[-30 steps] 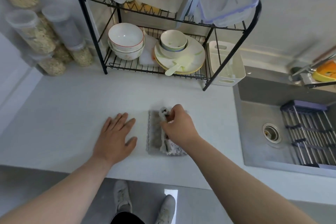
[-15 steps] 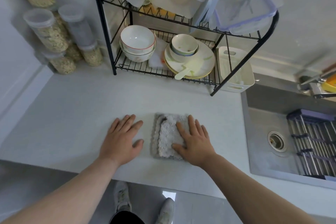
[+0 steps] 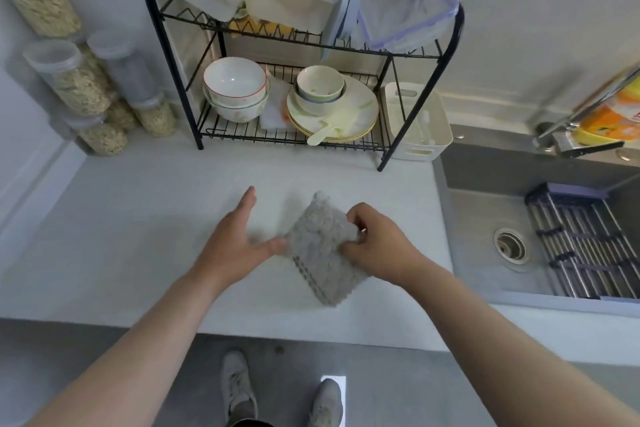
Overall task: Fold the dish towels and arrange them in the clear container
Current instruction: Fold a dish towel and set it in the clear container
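Lifted now, the folded towel [image 3: 322, 253] hangs pinched by my right hand [image 3: 377, 246] — left hand [image 3: 232, 243] spread, thumb touching it; upper-right clear container [image 3: 408, 7] blurred inside.

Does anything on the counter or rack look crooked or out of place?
The clear container with a blue-rimmed lid lies tilted at the right end of the black wire rack's top shelf. A pale spoon juts off the stacked plates below. The folded grey dish towel, gripped by the right hand, sits cornerwise.

The pale countertop [image 3: 138, 218] bears a black dish rack [image 3: 277, 140], lidded jars [image 3: 79, 80] and a white basket [image 3: 415, 151].
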Demonstrator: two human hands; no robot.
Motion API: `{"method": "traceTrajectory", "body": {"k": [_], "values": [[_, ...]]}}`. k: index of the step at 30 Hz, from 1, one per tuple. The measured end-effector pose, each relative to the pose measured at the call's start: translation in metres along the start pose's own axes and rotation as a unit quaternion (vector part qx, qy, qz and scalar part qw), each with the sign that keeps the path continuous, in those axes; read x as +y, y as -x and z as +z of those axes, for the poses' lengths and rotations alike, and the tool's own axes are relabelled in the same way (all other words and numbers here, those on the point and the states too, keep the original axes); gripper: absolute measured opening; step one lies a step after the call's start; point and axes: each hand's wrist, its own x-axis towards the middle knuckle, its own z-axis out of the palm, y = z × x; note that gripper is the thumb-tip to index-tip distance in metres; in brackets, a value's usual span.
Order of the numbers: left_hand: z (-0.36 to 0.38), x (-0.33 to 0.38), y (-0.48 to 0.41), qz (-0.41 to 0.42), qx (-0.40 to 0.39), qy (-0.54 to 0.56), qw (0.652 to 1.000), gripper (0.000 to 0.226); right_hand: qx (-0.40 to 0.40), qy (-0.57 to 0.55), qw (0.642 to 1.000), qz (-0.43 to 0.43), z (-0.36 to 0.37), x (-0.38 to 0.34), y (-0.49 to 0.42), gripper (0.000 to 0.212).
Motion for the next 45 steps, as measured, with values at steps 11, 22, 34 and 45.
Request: {"method": "traceTrajectory", "body": {"k": [11, 22, 34, 45], "values": [[0.011, 0.082, 0.029, -0.091, -0.17, 0.428, 0.883, 0.031, -0.098, -0.593, 0.793, 0.095, -0.036, 0.018, 0.03, 0.052], [0.003, 0.068, 0.04, -0.165, -0.161, 0.44, 0.868, 0.044, -0.063, -0.505, 0.856, 0.094, -0.002, 0.017, 0.052, 0.033], [-0.058, 0.103, 0.012, -0.202, -0.129, 0.415, 0.878, 0.046, -0.017, -0.539, 0.823, 0.177, -0.008, -0.055, 0.028, 0.037], [-0.09, 0.115, -0.029, -0.005, -0.204, 0.39, 0.898, 0.039, 0.208, -0.444, 0.87, 0.046, -0.011, -0.102, 0.038, 0.023]]}}
